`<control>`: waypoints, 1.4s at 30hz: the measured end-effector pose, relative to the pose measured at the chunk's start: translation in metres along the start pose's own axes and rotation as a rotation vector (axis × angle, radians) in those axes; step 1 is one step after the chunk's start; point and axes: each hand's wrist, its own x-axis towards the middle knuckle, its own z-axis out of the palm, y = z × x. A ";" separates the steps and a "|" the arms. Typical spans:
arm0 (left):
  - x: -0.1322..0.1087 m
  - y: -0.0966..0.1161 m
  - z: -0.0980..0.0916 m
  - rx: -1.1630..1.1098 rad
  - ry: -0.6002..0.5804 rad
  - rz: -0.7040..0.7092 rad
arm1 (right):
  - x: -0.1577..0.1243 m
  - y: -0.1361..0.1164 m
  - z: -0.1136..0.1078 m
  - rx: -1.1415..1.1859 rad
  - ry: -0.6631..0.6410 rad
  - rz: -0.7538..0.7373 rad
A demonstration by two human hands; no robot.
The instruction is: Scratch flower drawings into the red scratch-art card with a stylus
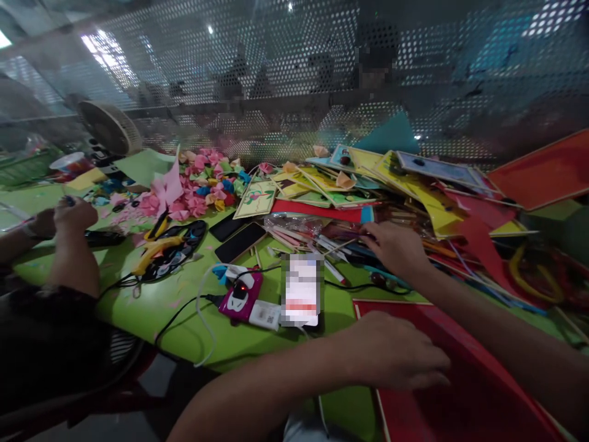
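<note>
My left hand [396, 353] lies flat on a red sheet of paper [460, 393] at the near edge of the green table [175, 307], fingers stretched out and holding nothing. Farther out, my right hand [396, 245] reaches into a pile of pens and sticks [322, 236], its fingers curled among them. What they hold, if anything, is hidden. A phone with a lit screen [301, 288] stands just left of both hands.
Another person's hands [69, 215] work at the left. Pink paper flowers [197, 184], coloured cards [368, 169], two dark phones [239, 236], a pink charger with cables [239, 298], a yellow glue gun [154, 252] and a small fan [110, 129] crowd the table. Perforated metal screen behind.
</note>
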 end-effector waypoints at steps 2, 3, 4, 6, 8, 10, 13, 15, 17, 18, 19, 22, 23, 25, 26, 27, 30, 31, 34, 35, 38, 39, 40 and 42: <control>0.000 0.001 -0.002 0.002 -0.009 0.000 | 0.002 -0.001 -0.001 -0.002 -0.007 -0.036; 0.000 0.001 -0.004 0.002 -0.015 -0.002 | 0.002 -0.001 -0.002 0.008 -0.010 -0.060; 0.000 0.001 -0.006 0.000 -0.019 -0.004 | 0.000 -0.002 -0.002 0.025 -0.013 -0.085; 0.000 0.002 -0.009 -0.004 -0.022 -0.008 | -0.007 -0.002 -0.004 0.068 -0.018 -0.161; 0.001 0.002 -0.011 -0.007 -0.020 -0.007 | -0.014 -0.002 -0.004 0.101 -0.038 -0.267; 0.001 0.002 -0.009 -0.007 -0.007 0.001 | -0.019 0.001 -0.002 0.088 -0.055 -0.328; 0.001 0.001 -0.004 0.000 0.020 0.010 | -0.017 0.008 0.000 -0.021 -0.055 -0.261; 0.001 0.000 -0.001 0.007 0.024 0.006 | -0.013 0.013 0.002 -0.081 -0.046 -0.183; 0.001 -0.001 0.000 0.008 0.022 0.003 | -0.010 0.016 0.002 -0.094 -0.037 -0.134; 0.001 -0.001 -0.001 0.008 0.023 0.002 | -0.009 0.017 0.002 -0.091 -0.031 -0.125; 0.001 -0.001 -0.001 0.007 0.022 0.004 | -0.009 0.016 0.001 -0.080 -0.031 -0.132; 0.001 0.000 -0.004 0.001 0.016 0.020 | -0.014 0.009 -0.004 -0.008 -0.068 -0.204; 0.001 0.000 -0.004 -0.001 0.012 0.024 | -0.016 0.006 -0.006 0.014 -0.091 -0.234; 0.001 0.000 -0.003 -0.006 0.017 0.024 | -0.018 0.002 -0.008 0.027 -0.138 -0.269; 0.001 0.000 -0.003 -0.009 0.023 0.020 | -0.018 0.001 -0.008 0.015 -0.151 -0.263; 0.001 0.000 -0.002 -0.012 0.027 0.016 | -0.018 0.000 -0.007 -0.001 -0.157 -0.245; 0.001 0.000 -0.002 -0.018 0.028 0.004 | -0.013 0.002 -0.005 -0.055 -0.122 -0.143; 0.000 -0.001 -0.002 -0.017 0.019 0.003 | -0.011 0.003 -0.005 -0.072 -0.106 -0.115; 0.000 0.000 -0.004 -0.010 -0.001 0.003 | -0.008 0.003 -0.005 -0.100 -0.085 -0.088; 0.000 0.000 -0.004 -0.010 -0.007 0.003 | -0.008 0.003 -0.005 -0.089 -0.087 -0.099; 0.001 0.000 -0.004 -0.013 -0.013 0.004 | -0.010 0.000 -0.003 0.016 -0.104 -0.165; 0.001 0.001 -0.004 -0.013 -0.015 0.009 | -0.012 -0.002 -0.002 0.054 -0.109 -0.186; 0.001 0.001 -0.004 -0.012 -0.016 0.011 | -0.013 -0.004 0.000 0.086 -0.114 -0.203; 0.001 0.001 -0.004 -0.008 -0.016 0.012 | -0.014 -0.010 0.002 0.115 -0.127 -0.225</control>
